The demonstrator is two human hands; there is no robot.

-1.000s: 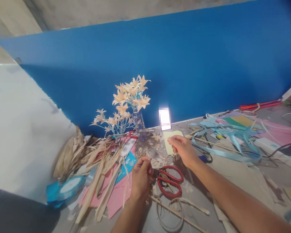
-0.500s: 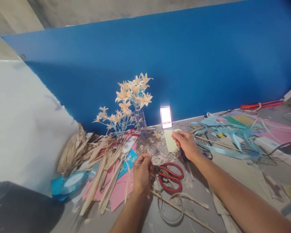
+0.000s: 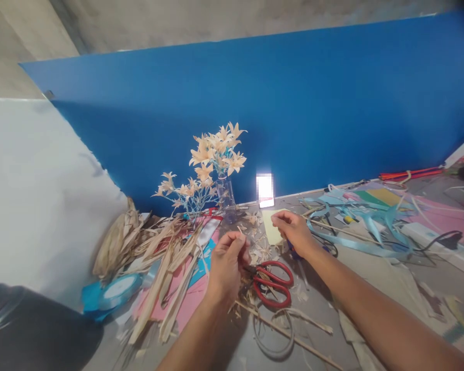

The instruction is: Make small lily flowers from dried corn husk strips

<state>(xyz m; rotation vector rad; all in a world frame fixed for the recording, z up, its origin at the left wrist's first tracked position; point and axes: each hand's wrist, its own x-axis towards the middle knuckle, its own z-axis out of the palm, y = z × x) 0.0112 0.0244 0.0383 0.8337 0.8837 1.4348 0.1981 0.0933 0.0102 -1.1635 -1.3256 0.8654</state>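
Lower centre: the scissor handles [image 3: 272,283] are showing smooth red plastic. Lower left: leaf strips [image 3: 150,298] are appearing dry, matt, fibrous. Centre: the vase [image 3: 225,198] is looking clear and glossy. Right: the ribbon [image 3: 374,228] is displaying satin sheen. Upper frame: the blue panel [image 3: 313,103] is presenting a smooth, matt face.

I remotely verify one left hand [image 3: 227,257], one right hand [image 3: 295,232]; one pair of red-handled scissors [image 3: 270,283]; one ribbon roll [image 3: 119,289]; one clear vase [image 3: 226,200]; two flower clusters, one higher [image 3: 218,149] and one lower [image 3: 189,191]; one lit screen [image 3: 265,190]; one yellow sheet [image 3: 269,231]. Blossoms [image 3: 235,163] and tan strips [image 3: 147,310] overlap; I cannot certify their number from here.
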